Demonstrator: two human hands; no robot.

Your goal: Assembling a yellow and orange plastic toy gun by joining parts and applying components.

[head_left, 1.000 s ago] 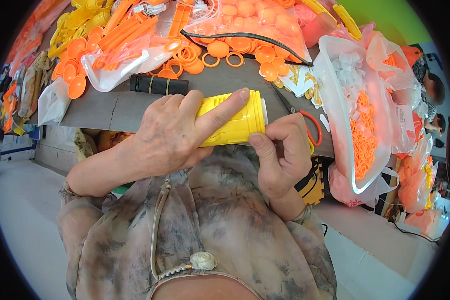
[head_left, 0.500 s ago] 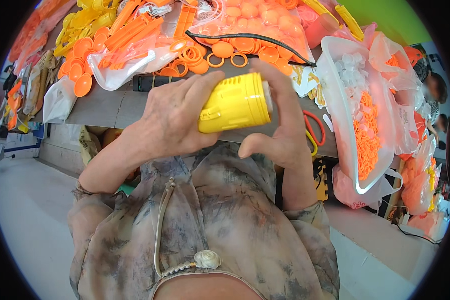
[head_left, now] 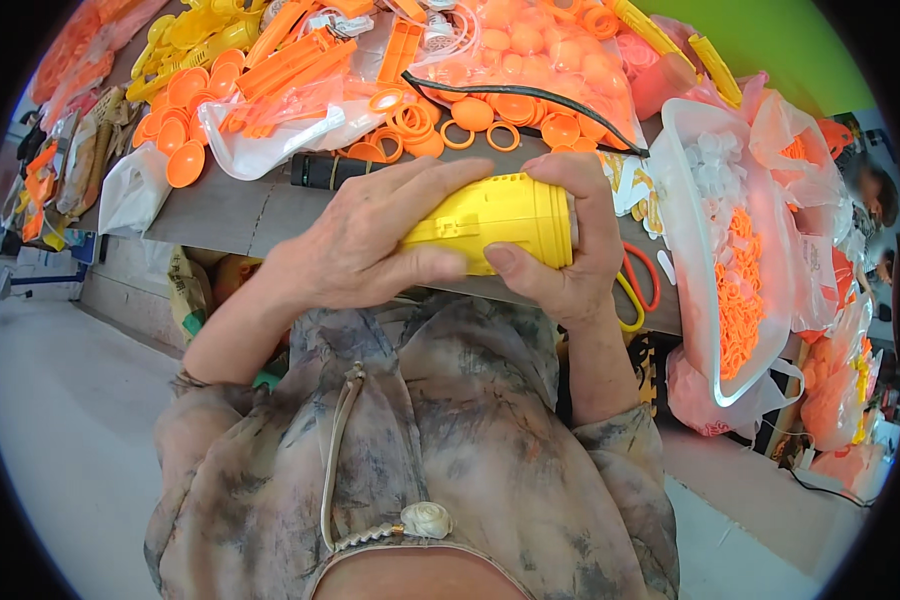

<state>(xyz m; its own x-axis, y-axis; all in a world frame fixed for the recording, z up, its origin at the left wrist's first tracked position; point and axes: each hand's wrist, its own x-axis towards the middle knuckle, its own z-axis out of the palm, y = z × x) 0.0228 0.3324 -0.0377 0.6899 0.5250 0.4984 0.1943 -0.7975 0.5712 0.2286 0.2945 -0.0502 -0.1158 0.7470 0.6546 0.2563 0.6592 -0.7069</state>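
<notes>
A yellow plastic cylinder [head_left: 495, 222], ribbed and slotted like a flashlight body, lies level between my hands above the table's near edge. Around its left end my left hand [head_left: 375, 228] is closed, fingers over the top and thumb along the near side. My right hand [head_left: 568, 235] grips the right end, its thumb pressed on the yellow wall and its fingers behind. That end face is mostly covered by the right hand; a pale sliver shows there. Beyond the left hand lies a black cylinder [head_left: 325, 172] on the table.
Orange cups [head_left: 185, 163], rings [head_left: 458, 134] and a clear bag of orange balls [head_left: 530, 50] cover the table's far side. At right stands a white tub [head_left: 682, 200] with orange links. Scissors [head_left: 642, 285] with red and yellow handles lie by the right wrist.
My right hand has closed onto the cylinder's right end, its thumb now touching the wall. The cylinder has turned about its length and sits more level. The whole view has shifted slightly.
</notes>
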